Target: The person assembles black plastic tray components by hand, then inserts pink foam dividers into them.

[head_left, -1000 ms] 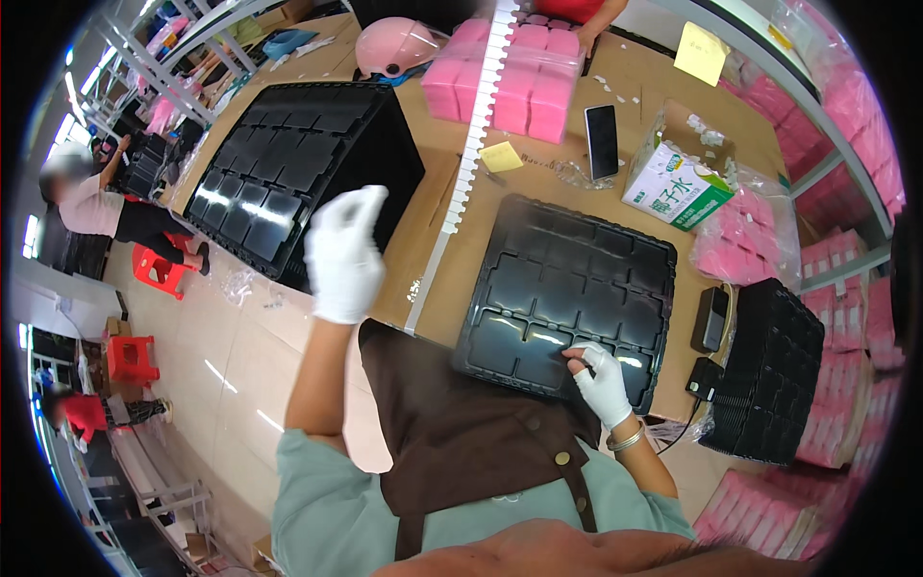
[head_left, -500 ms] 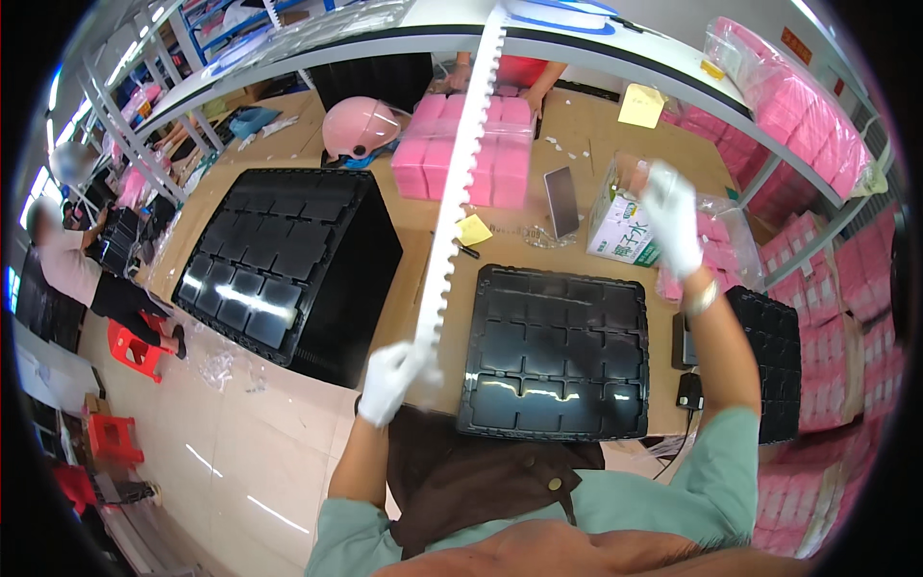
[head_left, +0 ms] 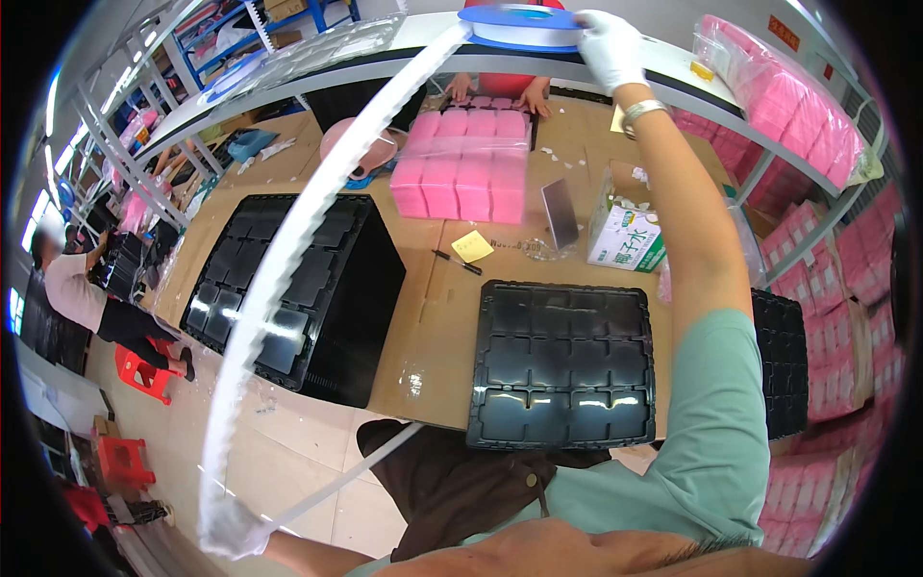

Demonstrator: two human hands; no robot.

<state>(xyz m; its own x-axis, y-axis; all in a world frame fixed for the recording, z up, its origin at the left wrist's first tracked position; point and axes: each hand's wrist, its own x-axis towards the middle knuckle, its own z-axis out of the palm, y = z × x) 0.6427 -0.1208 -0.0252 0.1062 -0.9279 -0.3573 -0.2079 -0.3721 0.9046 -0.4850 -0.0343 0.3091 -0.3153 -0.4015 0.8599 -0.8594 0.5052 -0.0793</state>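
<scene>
My left hand (head_left: 236, 527), in a white glove, is low at the far left, closed on a white strip with a toothed edge (head_left: 272, 272). This strip arcs up from the hand to a blue-and-white reel (head_left: 514, 29) on the shelf. A narrower-looking length of it runs from the hand back toward the table edge. My right hand (head_left: 611, 53), also gloved, reaches up to the reel, its fingers on the right side of the rim. Below, a stack of black compartment trays (head_left: 562, 361) lies on the table in front of me.
A taller black tray stack (head_left: 298, 288) stands left. Pink foam blocks (head_left: 460, 163) sit at the back, near another person's hands (head_left: 534, 96). A carton (head_left: 625, 231), a phone (head_left: 560, 213), a yellow note (head_left: 472, 246) and a pen (head_left: 458, 262) lie on the table; the shelf (head_left: 663, 82) crosses above.
My left hand has swung down and left, drawing the strip into a long arc. My right hand has risen from above the carton to the reel. My view has tilted and shifted slightly.
</scene>
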